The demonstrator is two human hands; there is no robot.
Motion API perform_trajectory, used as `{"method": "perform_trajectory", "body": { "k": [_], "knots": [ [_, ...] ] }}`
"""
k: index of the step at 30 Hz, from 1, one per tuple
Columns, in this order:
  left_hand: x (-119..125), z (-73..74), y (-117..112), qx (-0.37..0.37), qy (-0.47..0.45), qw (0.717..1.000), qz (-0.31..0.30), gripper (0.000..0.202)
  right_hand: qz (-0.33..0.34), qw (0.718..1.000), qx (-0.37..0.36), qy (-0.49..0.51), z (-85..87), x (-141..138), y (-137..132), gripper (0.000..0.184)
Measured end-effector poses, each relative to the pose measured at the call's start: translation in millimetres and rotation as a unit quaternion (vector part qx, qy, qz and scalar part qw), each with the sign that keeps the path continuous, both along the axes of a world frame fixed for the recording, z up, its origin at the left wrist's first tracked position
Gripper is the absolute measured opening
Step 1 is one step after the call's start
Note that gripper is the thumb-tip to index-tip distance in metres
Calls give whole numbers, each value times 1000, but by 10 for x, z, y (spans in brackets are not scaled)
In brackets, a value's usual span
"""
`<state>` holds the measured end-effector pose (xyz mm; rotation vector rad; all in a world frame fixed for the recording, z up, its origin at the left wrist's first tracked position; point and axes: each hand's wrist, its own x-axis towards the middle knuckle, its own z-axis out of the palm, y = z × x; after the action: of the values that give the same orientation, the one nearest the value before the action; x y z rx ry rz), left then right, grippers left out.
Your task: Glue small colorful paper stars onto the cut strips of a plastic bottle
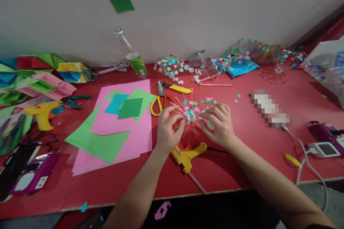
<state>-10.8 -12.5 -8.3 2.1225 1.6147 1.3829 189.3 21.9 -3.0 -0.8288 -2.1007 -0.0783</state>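
Dim, soft light casts speckled shadow near the back edge of the tabletop (255, 171); coarse pixelation masks a corded device (269, 109)

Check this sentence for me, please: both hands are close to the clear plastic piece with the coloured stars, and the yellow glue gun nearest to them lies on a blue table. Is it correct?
Not quite: the table is red, not blue, as the head view shows. The yellow glue gun does lie on it, and the left hand and right hand are close to the clear plastic piece.
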Motion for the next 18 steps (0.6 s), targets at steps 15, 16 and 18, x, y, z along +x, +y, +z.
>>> {"method": "perform_trajectory", "body": {
  "k": [15,16,18],
  "knots": [
    [-45,5,-17,-15,-5,1000,-21,6,137,988,15,-76,98,31,-108,10],
    [-56,5,-19,-18,1,999,-29,7,147,984,15,-100,103,26,-113,10],
    [-74,-3,-15,-21,13,999,-38,10,152,981,23,-114,101,18,-112,10]
  ]
}}
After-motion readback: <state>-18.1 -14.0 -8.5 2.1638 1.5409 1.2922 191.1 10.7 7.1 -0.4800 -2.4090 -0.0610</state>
